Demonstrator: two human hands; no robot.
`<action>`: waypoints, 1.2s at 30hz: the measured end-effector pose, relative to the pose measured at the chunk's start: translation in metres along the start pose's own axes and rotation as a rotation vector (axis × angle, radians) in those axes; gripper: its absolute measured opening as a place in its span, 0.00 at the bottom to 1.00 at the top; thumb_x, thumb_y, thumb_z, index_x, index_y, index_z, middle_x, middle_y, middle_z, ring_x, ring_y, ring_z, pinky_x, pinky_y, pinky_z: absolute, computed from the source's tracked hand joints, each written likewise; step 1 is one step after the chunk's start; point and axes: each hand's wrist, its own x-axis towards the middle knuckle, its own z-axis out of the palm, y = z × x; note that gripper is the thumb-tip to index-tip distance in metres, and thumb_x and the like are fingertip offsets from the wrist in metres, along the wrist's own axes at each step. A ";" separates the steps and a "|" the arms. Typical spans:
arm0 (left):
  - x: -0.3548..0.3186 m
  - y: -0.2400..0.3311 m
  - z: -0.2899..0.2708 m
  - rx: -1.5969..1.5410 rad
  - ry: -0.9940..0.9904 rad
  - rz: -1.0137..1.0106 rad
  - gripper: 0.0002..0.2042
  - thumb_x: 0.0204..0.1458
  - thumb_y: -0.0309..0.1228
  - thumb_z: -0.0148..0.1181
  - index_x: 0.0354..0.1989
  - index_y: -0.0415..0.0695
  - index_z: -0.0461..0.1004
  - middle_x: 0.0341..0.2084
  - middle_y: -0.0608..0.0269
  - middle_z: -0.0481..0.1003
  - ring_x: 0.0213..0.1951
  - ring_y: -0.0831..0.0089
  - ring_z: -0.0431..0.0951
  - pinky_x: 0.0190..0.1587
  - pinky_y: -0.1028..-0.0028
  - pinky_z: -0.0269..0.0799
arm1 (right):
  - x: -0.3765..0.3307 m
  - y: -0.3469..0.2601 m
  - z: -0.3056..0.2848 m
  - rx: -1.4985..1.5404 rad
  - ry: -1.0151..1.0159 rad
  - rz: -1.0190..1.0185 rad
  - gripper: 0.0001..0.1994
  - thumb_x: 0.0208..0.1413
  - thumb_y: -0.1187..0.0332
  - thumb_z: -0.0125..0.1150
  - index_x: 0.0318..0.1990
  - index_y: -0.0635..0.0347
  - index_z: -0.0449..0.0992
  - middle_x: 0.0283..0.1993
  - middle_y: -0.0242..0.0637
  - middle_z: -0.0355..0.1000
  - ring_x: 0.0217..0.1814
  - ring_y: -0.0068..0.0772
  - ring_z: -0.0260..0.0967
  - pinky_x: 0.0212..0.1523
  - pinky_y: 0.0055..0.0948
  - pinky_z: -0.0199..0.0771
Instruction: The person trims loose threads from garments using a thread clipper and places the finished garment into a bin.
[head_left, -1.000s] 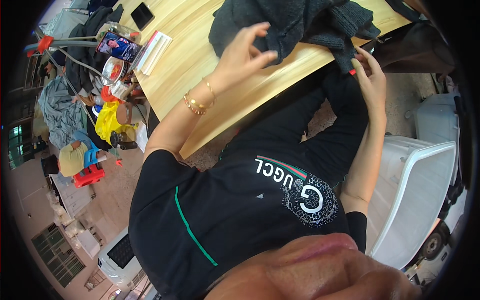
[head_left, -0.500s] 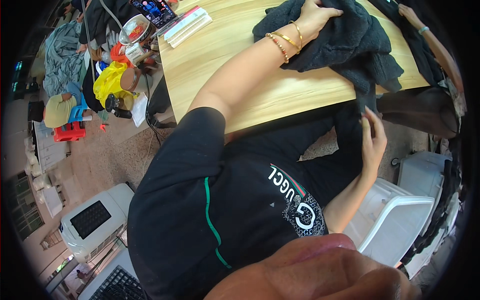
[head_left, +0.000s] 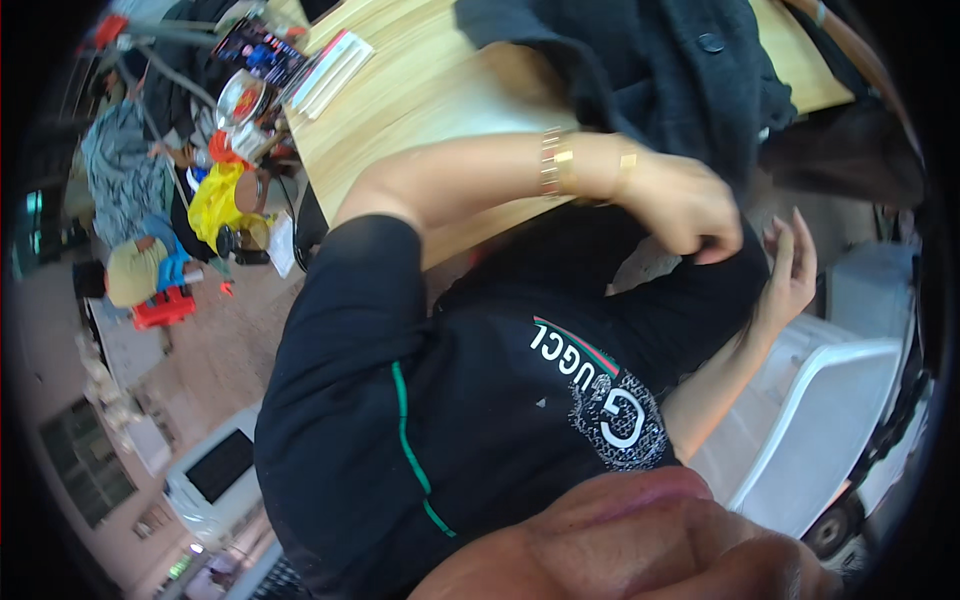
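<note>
A dark charcoal garment (head_left: 690, 95) with a round button lies over the wooden table (head_left: 420, 90) and hangs at its near edge. My left hand (head_left: 685, 205), with gold bracelets at the wrist, is over my lap beside the garment's near end. Its fingers are curled closed; what they hold, if anything, is hidden. Just to the right, my right hand (head_left: 788, 270) is raised with fingers apart and nothing visible in it. The two hands are close but do not touch. Part of the garment is smeared by motion.
On the table's left are a lit phone (head_left: 262, 50) and a stack of flat cards (head_left: 335, 72). A yellow bag (head_left: 215, 205), jars and a bowl crowd beyond that edge. A white plastic bin (head_left: 820, 420) stands right of me. Another person's arm (head_left: 850, 40) shows far right.
My left hand has come off the top of the garment toward my lap. The garment has spread, showing its button. My right hand has moved slightly right and down, away from the garment's end.
</note>
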 end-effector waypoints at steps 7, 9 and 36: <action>-0.090 0.024 0.026 0.036 0.008 -0.364 0.11 0.54 0.36 0.60 0.44 0.49 0.73 0.26 0.60 0.76 0.28 0.59 0.78 0.28 0.64 0.70 | 0.013 -0.014 0.023 0.059 -0.081 -0.014 0.14 0.63 0.74 0.57 0.55 0.64 0.75 0.44 0.39 0.78 0.40 0.21 0.74 0.43 0.18 0.73; -0.104 0.031 0.026 0.088 0.079 -0.409 0.13 0.54 0.38 0.61 0.45 0.49 0.73 0.24 0.61 0.75 0.27 0.61 0.77 0.27 0.65 0.69 | 0.017 -0.013 0.036 0.102 -0.111 -0.011 0.14 0.62 0.74 0.57 0.55 0.64 0.75 0.45 0.39 0.78 0.41 0.21 0.74 0.44 0.20 0.74; -0.080 -0.019 0.042 0.322 0.831 -0.531 0.22 0.47 0.45 0.69 0.41 0.43 0.68 0.35 0.57 0.71 0.35 0.57 0.78 0.36 0.65 0.75 | 0.166 -0.070 0.188 -0.327 -0.533 -0.538 0.15 0.57 0.75 0.59 0.52 0.66 0.74 0.45 0.38 0.75 0.42 0.26 0.71 0.44 0.24 0.72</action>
